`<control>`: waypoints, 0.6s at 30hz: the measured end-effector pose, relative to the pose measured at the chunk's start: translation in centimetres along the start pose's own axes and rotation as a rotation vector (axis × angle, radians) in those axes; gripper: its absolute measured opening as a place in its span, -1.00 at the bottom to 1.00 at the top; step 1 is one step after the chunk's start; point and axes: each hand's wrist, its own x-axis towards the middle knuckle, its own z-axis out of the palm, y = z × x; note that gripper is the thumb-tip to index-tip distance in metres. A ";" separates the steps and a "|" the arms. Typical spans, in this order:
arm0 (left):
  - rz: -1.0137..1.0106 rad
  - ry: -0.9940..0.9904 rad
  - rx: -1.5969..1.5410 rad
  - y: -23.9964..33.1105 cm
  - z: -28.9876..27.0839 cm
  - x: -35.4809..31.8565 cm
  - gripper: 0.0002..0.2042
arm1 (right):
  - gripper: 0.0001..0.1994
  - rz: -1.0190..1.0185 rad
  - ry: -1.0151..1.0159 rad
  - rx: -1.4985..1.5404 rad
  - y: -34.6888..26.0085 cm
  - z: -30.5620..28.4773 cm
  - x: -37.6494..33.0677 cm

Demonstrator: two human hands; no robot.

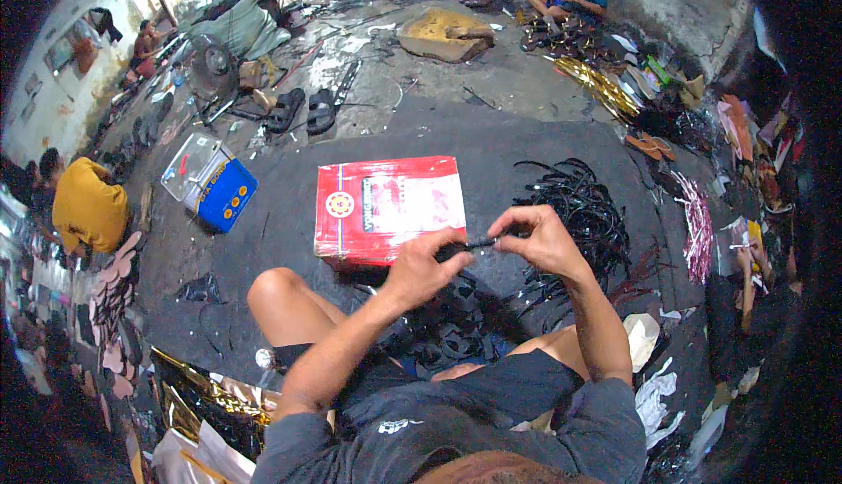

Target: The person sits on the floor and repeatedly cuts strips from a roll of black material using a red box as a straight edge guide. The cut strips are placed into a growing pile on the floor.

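before one red box (390, 208), two hands (421, 269) (539, 238) pinch one black strap (481, 243).

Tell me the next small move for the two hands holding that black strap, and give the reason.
Probably draw the black strap a little further through the fingers. The left hand and right hand both pinch it, stretched short between them above the red box. A pile of black straps lies beside the right hand. What the fingertips do at the strap's end is too small to tell.
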 end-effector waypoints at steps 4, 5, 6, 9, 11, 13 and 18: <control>-0.127 -0.084 0.014 2.0 -7.2 2.0 -0.69 | -0.83 -0.052 0.173 0.114 -1.2 -0.3 1.6; -0.164 -0.046 0.124 2.5 -9.5 2.6 -0.67 | -0.84 -0.048 0.208 0.164 -1.4 -0.8 1.9; -0.176 -0.111 0.135 2.5 -11.7 3.7 -0.64 | -0.85 -0.116 0.261 0.071 -1.1 -1.3 2.4; -0.070 -0.254 0.145 1.1 -17.8 4.6 -0.63 | -0.87 -0.072 0.289 0.133 -0.9 -2.1 3.7; -0.065 -0.213 0.150 -0.9 -21.0 4.6 -0.68 | -0.88 -0.071 0.306 0.082 -0.3 -2.0 5.5; -0.165 -0.188 0.078 -4.2 -23.9 4.8 -0.75 | -0.87 -0.007 0.241 0.145 1.3 -2.4 6.8; -0.592 -0.190 0.067 -16.2 -28.4 1.4 -0.83 | -0.83 0.208 0.071 0.246 8.7 -0.3 11.4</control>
